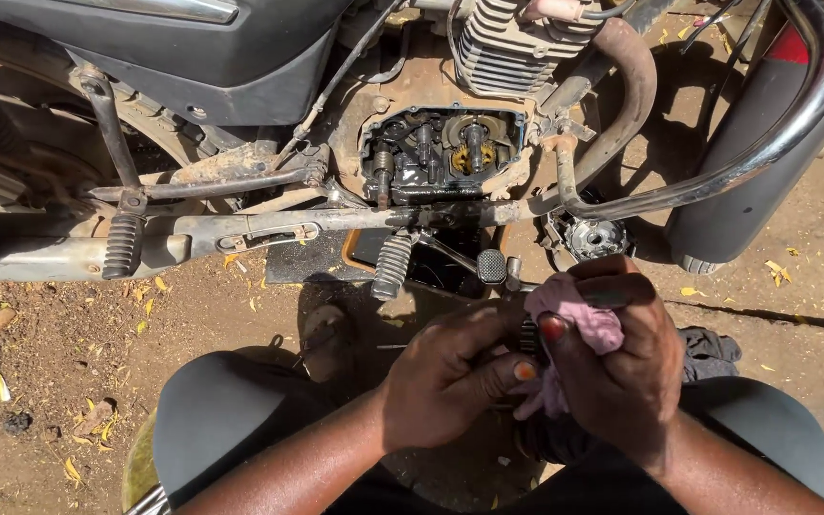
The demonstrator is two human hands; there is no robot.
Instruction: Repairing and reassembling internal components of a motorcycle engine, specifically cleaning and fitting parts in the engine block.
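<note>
**A:** Rusty steel everywhere on this one. The motorcycle [240, 57] fills the view well beyond the fingertips, side cover off, so the open engine case [442, 153] with its gears sits straight ahead of the knuckles. Chrome crash guard [765, 143] sweeps up past the right fingers, and the ribbed footpeg [391, 267] hangs just beyond the left ones.

**B:** What's actually in the hands though?

**A:** A small dark ribbed metal part [528, 336], looks like a gear or sprocket, but it's mostly hidden so I can't say which. It's pinched between both sets of fingers, right above the lap. Left hand [450, 381] is curled around it from the near side, thumb pressing on top. Right hand [622, 367] is clenched on a pink rag [579, 319], which is bunched against the part under the fingers.

**B:** Any tips for that wipe?

**A:** I'd guess: hold the part steady with the left, rotate it a bit at a time, and push a rag corner into the grooves rather than just the faces. Keep it off the dirt ground [69, 362]; grit would go right back in. There's a second greasy round part [591, 238] lying beyond the right fingers.
</note>
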